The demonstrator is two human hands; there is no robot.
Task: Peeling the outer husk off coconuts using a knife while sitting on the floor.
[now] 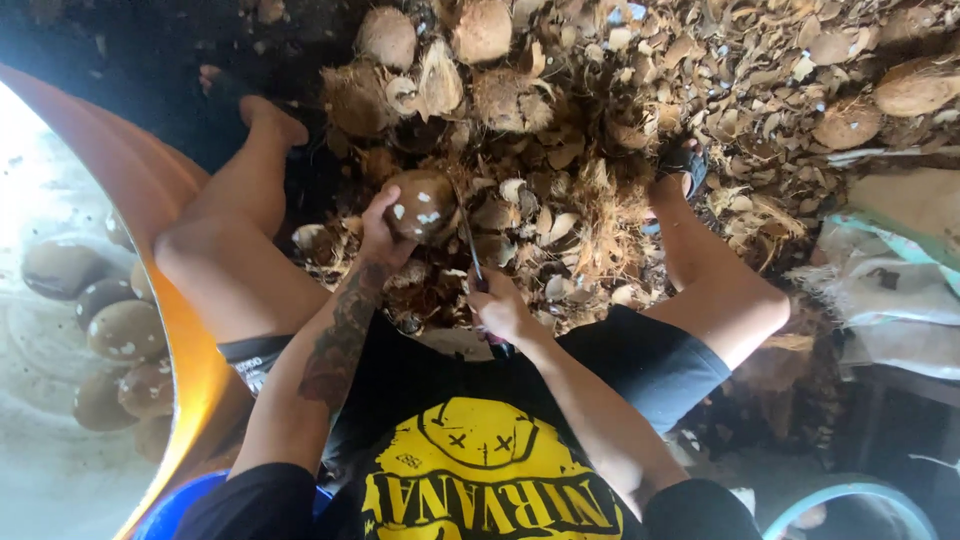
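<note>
My left hand [381, 232] grips a brown peeled coconut [420, 202] with a few white nicks, held over a heap of husk scraps between my legs. In my right hand [500, 308] is a knife [468, 240]; its thin blade points up and away, its tip close beside the coconut's right side. I sit with both knees spread, in black shorts and a black shirt with a yellow print.
An orange tub [170, 300] at left holds water and several peeled coconuts [120, 330]. Whole husked coconuts [480, 30] and husk scraps [700, 70] cover the ground ahead. White sacks [890, 290] lie at right, and a blue bucket rim [850, 500] shows bottom right.
</note>
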